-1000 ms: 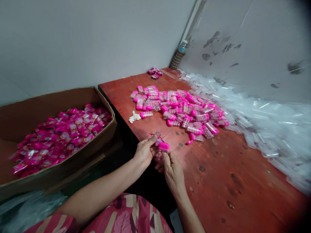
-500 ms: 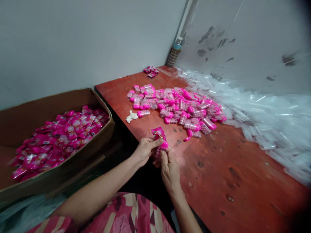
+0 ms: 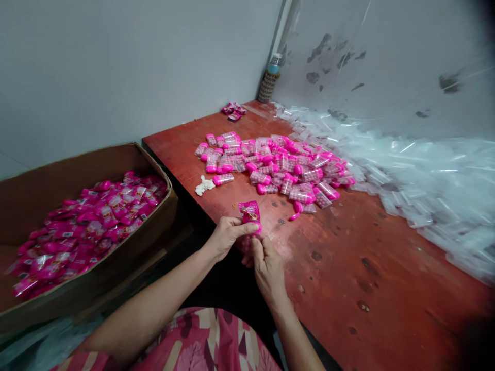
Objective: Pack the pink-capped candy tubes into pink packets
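Note:
At the table's near edge, my left hand (image 3: 227, 234) is closed with its thumb pressed on a pink printed card (image 3: 248, 207) and the pink cap of a small candy container (image 3: 247, 245). A thin yellowish loop lies across the card. My right hand (image 3: 269, 265) pinches the container's lower part from the right; the fingers hide much of it. Beyond my hands, a heap of clear candy containers with pink caps (image 3: 266, 159) and pink balls inside covers the table's middle. A loose pink cap (image 3: 296, 210) lies at the heap's near side.
To the left, a cardboard box (image 3: 170, 203) holds many pink packed pieces (image 3: 96, 221). Clear plastic sleeves (image 3: 417, 175) are piled along the right wall. A bottle in a woven holder (image 3: 267, 86) stands in the corner of the red table (image 3: 348, 268). A crumpled white scrap (image 3: 204, 185) lies nearby.
The view has shifted slightly. The card now stands straighter above my left thumb, and the yellowish loop shows across it. Both hands keep their hold.

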{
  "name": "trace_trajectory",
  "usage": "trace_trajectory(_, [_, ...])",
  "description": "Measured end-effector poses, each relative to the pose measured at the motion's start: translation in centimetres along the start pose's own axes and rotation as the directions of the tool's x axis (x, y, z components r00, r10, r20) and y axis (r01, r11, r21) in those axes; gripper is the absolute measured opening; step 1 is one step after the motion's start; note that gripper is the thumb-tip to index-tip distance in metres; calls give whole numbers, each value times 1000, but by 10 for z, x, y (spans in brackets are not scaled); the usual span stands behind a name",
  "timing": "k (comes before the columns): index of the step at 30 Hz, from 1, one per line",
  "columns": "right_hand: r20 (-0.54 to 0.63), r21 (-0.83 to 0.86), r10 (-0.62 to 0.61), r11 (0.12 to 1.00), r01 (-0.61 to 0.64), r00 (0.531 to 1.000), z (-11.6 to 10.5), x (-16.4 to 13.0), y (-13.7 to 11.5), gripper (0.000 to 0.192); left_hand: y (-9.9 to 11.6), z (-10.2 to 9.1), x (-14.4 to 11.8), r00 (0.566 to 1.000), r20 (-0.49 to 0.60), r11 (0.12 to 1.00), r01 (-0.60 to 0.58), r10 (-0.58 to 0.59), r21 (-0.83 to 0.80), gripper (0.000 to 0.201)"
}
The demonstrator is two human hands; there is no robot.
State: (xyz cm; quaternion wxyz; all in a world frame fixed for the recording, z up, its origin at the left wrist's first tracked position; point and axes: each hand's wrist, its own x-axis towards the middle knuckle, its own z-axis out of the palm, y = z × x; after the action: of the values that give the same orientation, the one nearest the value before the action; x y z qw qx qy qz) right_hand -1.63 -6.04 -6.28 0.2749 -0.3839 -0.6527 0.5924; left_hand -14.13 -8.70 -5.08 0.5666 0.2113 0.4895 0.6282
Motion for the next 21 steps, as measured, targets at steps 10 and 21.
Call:
trace_trajectory(10, [2,103,-3,995,3,1000,0,2,0,23,0,2,-7,994,103,998,32,-26,-58,25])
trace_trajectory(21, [176,587,25,800,-125,984,-1,-3,7,27,-1,-6,-8,999,-51,990,1,-9,-143,22])
